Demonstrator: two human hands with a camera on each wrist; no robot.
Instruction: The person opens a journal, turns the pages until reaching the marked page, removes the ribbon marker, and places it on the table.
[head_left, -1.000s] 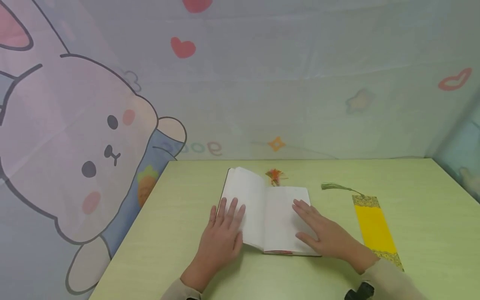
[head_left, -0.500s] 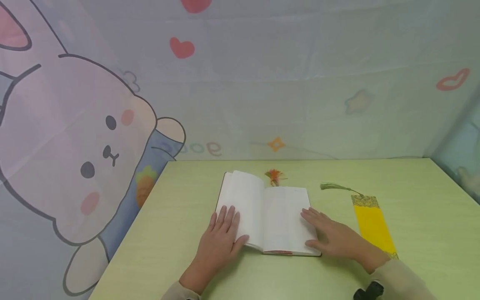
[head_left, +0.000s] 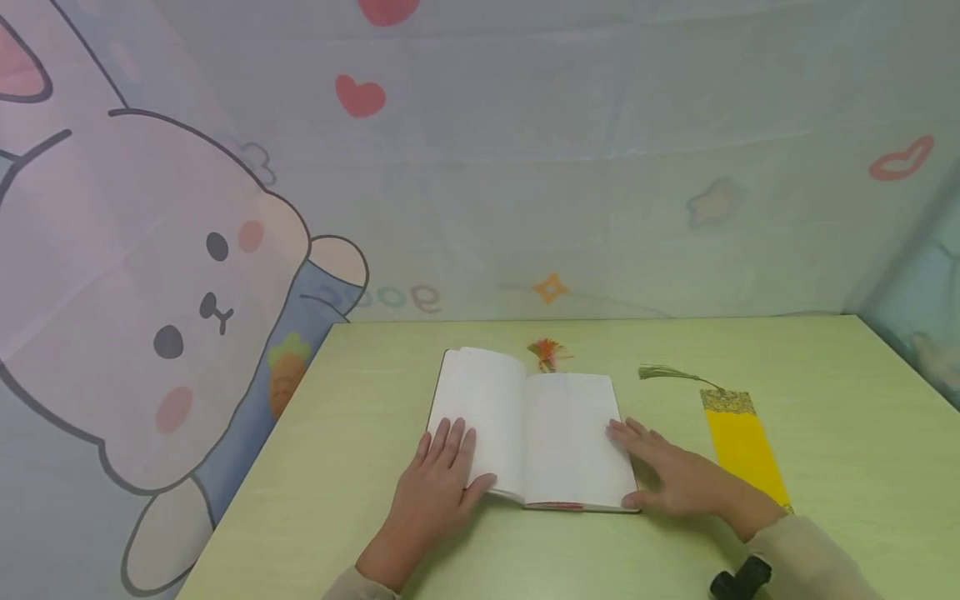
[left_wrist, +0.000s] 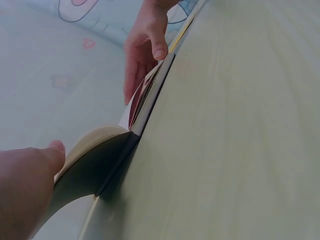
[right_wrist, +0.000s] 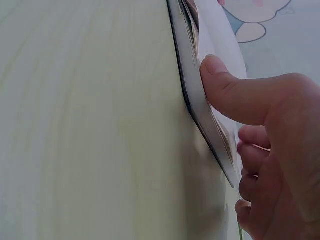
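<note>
An open book (head_left: 573, 433) with blank white pages and a dark cover lies on the table. My left hand (head_left: 435, 492) rests on the lower left page, fingers straight and thumb spread toward the lower edge. My right hand (head_left: 675, 475) lies at the right page's outer edge, fingers extended, thumb near the lower right corner. In the right wrist view the thumb (right_wrist: 235, 92) touches the page edge, with the other fingers beside the book. An orange tassel (head_left: 547, 352) shows just beyond the book's top edge. Dark red sheets (left_wrist: 137, 102) show among the pages in the left wrist view.
To the right lies a yellow bookmark (head_left: 744, 450) with patterned gold ends and a green tassel (head_left: 671, 372), partly behind the right forearm. The pale green table (head_left: 525, 558) meets a printed cloth backdrop (head_left: 480, 208) at its far edge.
My left hand has slid down the left page, which now lies lower. My right hand has moved right, from on the right page to its outer edge.
</note>
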